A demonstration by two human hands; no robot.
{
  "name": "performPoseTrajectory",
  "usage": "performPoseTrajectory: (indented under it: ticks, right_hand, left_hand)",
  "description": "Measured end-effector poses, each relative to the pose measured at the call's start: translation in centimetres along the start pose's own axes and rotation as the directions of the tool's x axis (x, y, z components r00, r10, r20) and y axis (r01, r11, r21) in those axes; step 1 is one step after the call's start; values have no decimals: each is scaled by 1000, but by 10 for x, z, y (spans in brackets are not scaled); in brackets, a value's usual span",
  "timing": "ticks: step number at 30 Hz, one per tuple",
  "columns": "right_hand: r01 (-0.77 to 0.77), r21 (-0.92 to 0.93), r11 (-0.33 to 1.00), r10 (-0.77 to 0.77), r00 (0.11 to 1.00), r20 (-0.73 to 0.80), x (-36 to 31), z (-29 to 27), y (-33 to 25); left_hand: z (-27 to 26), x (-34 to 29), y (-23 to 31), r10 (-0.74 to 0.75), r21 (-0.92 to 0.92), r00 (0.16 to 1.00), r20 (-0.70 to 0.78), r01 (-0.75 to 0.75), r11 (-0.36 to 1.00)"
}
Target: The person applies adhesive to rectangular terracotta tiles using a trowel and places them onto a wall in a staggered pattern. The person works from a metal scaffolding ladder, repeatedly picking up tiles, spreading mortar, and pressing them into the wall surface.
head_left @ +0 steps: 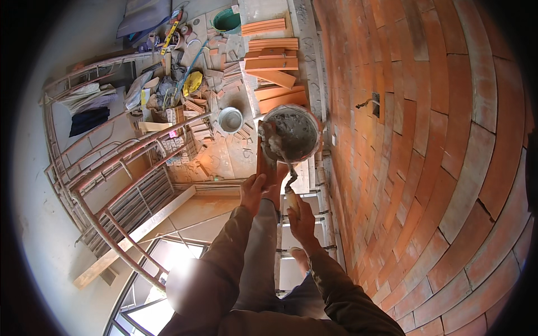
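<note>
My left hand (252, 193) is closed around the near end of a flat terracotta brick (262, 162), which points away from me. Grey mortar (271, 140) is heaped at the brick's far end, beside the bucket. In my closed right hand (303, 221) is the wooden handle of a trowel (291, 182). Its bent neck runs up to the bucket's near rim; mortar covers the blade, so its edges do not show. The round bucket (318, 137) holds wet grey mortar and stands just past both hands.
An orange brick wall (414, 168) with a small box opening (376, 105) rises at right. Stacked terracotta bricks (272, 61) lie beyond the bucket. Scaffold frames (123, 168) stand at left. A grey pail (230, 120), a green bucket (226, 21) and rubble are farther off, below.
</note>
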State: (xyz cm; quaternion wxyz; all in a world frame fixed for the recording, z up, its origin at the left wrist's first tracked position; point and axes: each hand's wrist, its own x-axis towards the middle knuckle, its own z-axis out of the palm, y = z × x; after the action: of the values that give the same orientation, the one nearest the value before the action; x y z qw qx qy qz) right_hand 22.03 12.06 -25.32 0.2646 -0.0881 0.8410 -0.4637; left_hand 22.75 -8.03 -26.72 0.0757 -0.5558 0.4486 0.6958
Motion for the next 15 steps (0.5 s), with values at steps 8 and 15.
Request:
performPoseTrajectory:
  ticks: [8, 15]
  right_hand:
    - [-3, -156, 988, 20, 993, 113, -47, -21, 7]
    - [-59, -14, 998, 61, 991, 120, -42, -65, 13]
  left_hand:
    - [-10, 17, -1, 19, 14, 995, 96, -21, 1000]
    - [-36, 21, 1, 33, 57, 991, 128, -41, 998]
